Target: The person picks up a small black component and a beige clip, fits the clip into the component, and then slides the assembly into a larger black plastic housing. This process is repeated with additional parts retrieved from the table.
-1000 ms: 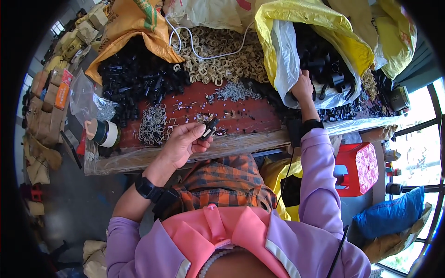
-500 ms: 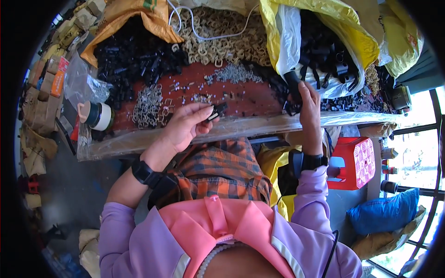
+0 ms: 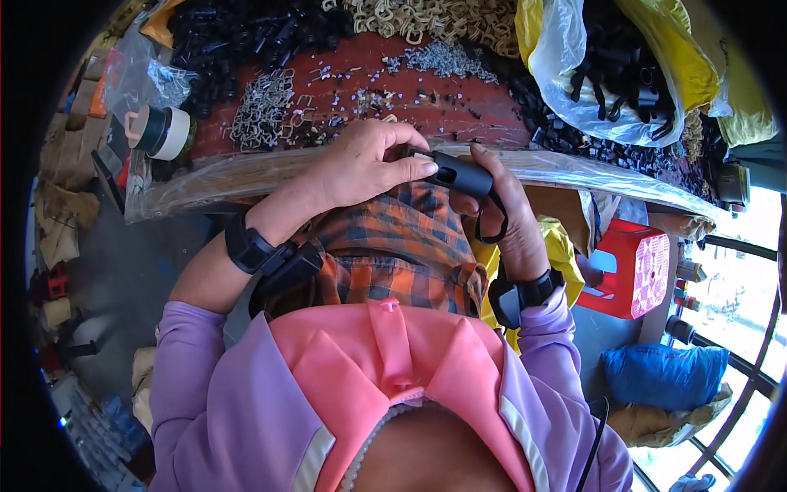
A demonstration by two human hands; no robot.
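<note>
A black plastic tube (image 3: 469, 175) with a slot in its side and a strap loop (image 3: 493, 230) hanging from it is gripped by my right hand (image 3: 510, 209). Its left end meets my left hand (image 3: 369, 160), which is closed around a small black part with a pale piece (image 3: 422, 156). My left thumb lies against the tube's end, and the fingers hide most of the small part. Both hands are over the table's near edge, above my checked orange cloth (image 3: 377, 246).
Piles of black parts (image 3: 246, 33), cream rings (image 3: 434, 18), metal buckles (image 3: 261, 111) and small grey pieces (image 3: 451, 59) cover the red tabletop (image 3: 344, 70). A lined yellow bag (image 3: 566, 90) holds more black tubes. Tape rolls (image 3: 168, 134) stand left; a red stool (image 3: 631, 271) is right.
My right hand has brought the tube away from the yellow bag, down and left to my left hand. My left hand has moved slightly right and up. The view has shifted down the table.
</note>
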